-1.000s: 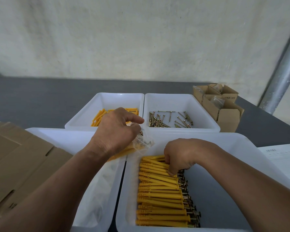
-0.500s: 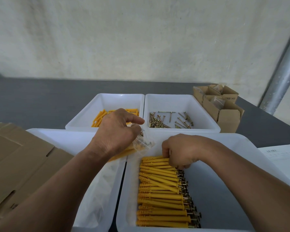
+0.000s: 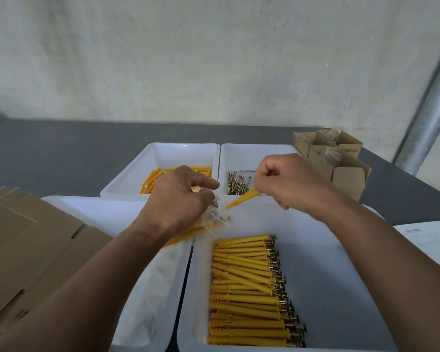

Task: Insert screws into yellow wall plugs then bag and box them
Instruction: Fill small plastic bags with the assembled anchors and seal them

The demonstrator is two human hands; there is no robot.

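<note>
Head camera is showing me the left hand [image 3: 178,199] gripping a part-filled bag [image 3: 215,221], the right hand [image 3: 287,184] beside it pinching one plug [image 3: 241,199], while the plug row [image 3: 244,288] below is waiting for bagging and boxing.

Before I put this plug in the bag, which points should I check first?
1. Left hand grips bag: ok.
2. Bag mouth open toward plug: cannot tell.
3. Right hand holds plug firmly: ok.
4. Plug tip points at bag: ok.
5. Screw seated in this plug: cannot tell, the hand hides that end.
6. Spare plugs ready in tray: ok.
</note>
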